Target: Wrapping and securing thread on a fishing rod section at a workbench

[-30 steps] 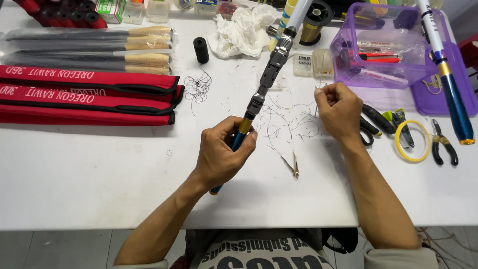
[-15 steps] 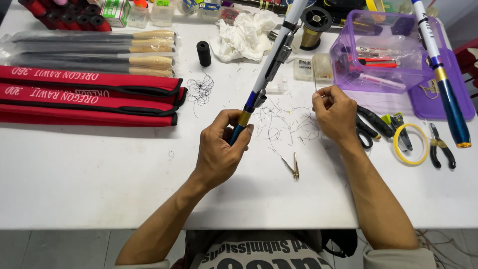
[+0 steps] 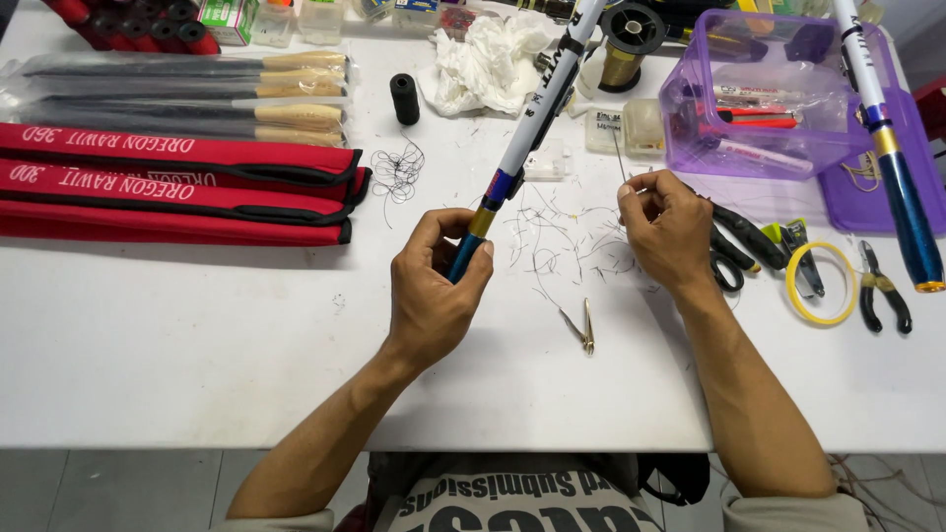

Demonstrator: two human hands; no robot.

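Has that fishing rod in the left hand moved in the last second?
Yes. The fishing rod has swung more upright, its far end shifting right toward the purple box; the left hand grips its blue end.

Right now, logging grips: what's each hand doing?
Left hand: closed on the white-and-blue fishing rod.
Right hand: closed, pinching thin thread, barely visible.

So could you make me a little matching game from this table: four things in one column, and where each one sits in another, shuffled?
Things:
1. fishing rod
2. small tweezers
3. yellow tape ring
4. black thread spool

Places:
A. standing upright near the crumpled white tissue
B. flat on the white table, between the two hands
C. gripped at its blue end by the left hand
D. between the black scissors and the pliers, beyond the right hand

Pairs: 1-C, 2-B, 3-D, 4-A
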